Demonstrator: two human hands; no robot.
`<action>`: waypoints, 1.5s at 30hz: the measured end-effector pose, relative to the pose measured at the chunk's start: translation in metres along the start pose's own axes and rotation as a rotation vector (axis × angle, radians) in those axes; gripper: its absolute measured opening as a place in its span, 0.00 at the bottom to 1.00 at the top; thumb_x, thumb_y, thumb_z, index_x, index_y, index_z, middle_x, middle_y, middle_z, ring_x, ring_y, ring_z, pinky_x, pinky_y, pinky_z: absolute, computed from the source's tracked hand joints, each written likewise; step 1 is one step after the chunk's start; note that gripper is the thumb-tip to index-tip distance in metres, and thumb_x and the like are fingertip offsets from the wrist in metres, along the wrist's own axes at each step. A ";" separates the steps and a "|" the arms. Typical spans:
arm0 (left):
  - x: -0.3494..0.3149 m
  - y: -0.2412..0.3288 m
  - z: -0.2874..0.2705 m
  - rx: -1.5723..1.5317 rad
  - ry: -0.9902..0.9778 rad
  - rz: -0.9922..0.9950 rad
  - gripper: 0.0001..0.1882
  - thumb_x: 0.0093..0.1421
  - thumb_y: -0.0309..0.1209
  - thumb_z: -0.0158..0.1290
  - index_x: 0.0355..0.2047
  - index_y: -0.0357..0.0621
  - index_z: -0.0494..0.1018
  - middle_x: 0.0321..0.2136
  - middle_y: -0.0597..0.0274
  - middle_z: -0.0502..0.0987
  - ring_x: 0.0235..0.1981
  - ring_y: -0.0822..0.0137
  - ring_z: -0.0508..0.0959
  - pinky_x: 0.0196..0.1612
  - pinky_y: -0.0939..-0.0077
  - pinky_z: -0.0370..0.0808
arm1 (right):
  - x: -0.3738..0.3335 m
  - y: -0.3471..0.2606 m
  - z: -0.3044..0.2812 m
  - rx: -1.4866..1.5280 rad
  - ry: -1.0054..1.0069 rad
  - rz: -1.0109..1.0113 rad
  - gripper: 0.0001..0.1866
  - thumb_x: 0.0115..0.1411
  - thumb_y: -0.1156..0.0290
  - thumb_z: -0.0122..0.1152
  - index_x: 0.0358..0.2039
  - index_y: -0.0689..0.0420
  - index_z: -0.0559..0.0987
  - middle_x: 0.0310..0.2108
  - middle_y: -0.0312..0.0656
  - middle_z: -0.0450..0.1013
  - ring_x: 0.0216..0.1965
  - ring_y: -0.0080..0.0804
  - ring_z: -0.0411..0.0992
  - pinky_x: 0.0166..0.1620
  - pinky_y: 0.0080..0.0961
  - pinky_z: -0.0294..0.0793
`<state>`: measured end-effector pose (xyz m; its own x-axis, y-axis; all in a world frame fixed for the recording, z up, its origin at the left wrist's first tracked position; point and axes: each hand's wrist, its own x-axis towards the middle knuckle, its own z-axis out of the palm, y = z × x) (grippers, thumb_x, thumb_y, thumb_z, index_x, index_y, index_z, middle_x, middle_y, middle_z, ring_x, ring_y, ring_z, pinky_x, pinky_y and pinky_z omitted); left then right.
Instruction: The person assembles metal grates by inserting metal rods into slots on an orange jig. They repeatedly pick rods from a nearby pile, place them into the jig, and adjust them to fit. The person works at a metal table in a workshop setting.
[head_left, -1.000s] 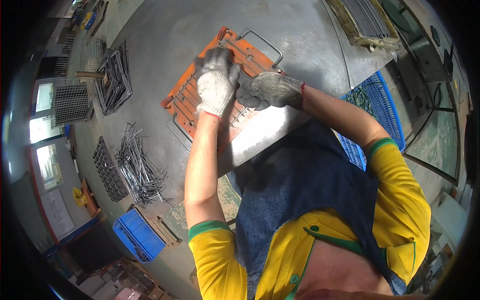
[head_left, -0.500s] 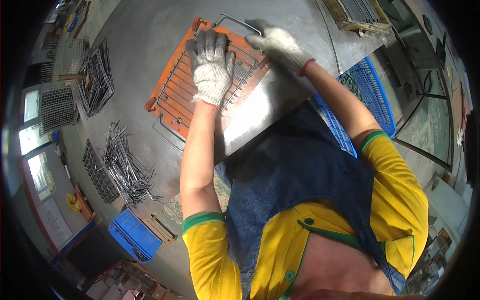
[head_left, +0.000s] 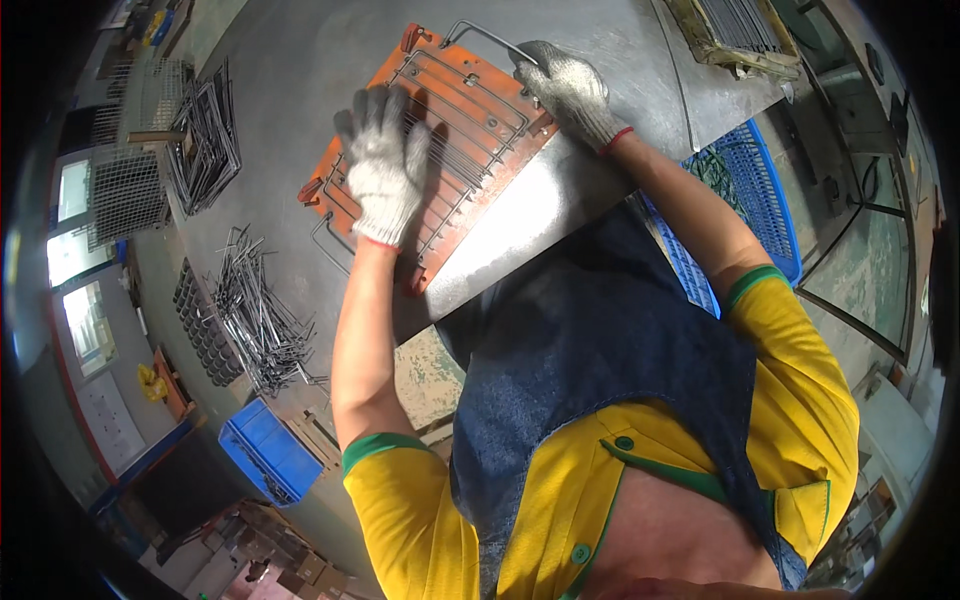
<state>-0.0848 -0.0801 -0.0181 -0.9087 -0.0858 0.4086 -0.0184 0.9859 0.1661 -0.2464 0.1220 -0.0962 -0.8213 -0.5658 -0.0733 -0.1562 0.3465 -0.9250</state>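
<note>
Far left: loose stack of dark rectangular wire frames (head_left: 205, 150), leaning on each other. Below, pile of bent grey metal rods (head_left: 260, 325), tangled, at the edge of the flat grey steel tabletop (head_left: 295, 95).

Next, a grey U-shaped wire loop (head_left: 330, 256) at the lower-left end of the flat orange rectangular board (head_left: 448, 57), which sits askew on the tabletop in front of the person. Left hand (head_left: 383, 170), in a pale knit glove with dark fingers: flat over the board's left part, fingers spread, pinching nothing that I can see.

Grey metal wire grid (head_left: 455, 142) lies on the board: long rods side by side, outer wire around part of them, rods look straight, ends uneven along the near edge. Board is scuffed, paler toward that edge, reddish blocks at corners.

Second grey wire loop (head_left: 492, 36) at the far edge. Right hand (head_left: 572, 90), same glove type, at its right end, fingers curled; can't tell if they pinch it or just touch.

My read on the step: left steadies wires, right works on the loop end. Next move calls for even left pressure and a sure right grip.
</note>
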 end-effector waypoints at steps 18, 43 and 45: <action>-0.038 -0.017 -0.027 0.118 -0.112 -0.027 0.27 0.61 0.45 0.51 0.57 0.42 0.70 0.54 0.51 0.70 0.58 0.49 0.67 0.63 0.43 0.57 | 0.001 -0.002 -0.004 -0.215 0.073 -0.010 0.22 0.67 0.57 0.52 0.55 0.55 0.77 0.38 0.41 0.82 0.31 0.28 0.80 0.38 0.29 0.79; -0.030 -0.053 -0.001 0.178 -0.153 -0.072 0.30 0.63 0.54 0.50 0.55 0.44 0.69 0.51 0.50 0.72 0.54 0.47 0.69 0.56 0.49 0.64 | -0.023 -0.029 -0.010 -0.035 0.091 0.008 0.18 0.65 0.61 0.54 0.51 0.57 0.78 0.32 0.47 0.80 0.28 0.30 0.79 0.37 0.31 0.79; -0.012 -0.057 0.008 0.172 -0.177 -0.112 0.31 0.63 0.54 0.50 0.56 0.43 0.68 0.51 0.50 0.72 0.54 0.47 0.69 0.56 0.49 0.64 | -0.022 -0.020 -0.009 0.012 0.106 -0.001 0.18 0.64 0.62 0.57 0.52 0.56 0.77 0.34 0.46 0.80 0.28 0.30 0.79 0.37 0.31 0.79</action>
<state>-0.0765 -0.1345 -0.0400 -0.9556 -0.1841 0.2301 -0.1797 0.9829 0.0404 -0.2306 0.1346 -0.0727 -0.8745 -0.4838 -0.0336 -0.1505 0.3366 -0.9295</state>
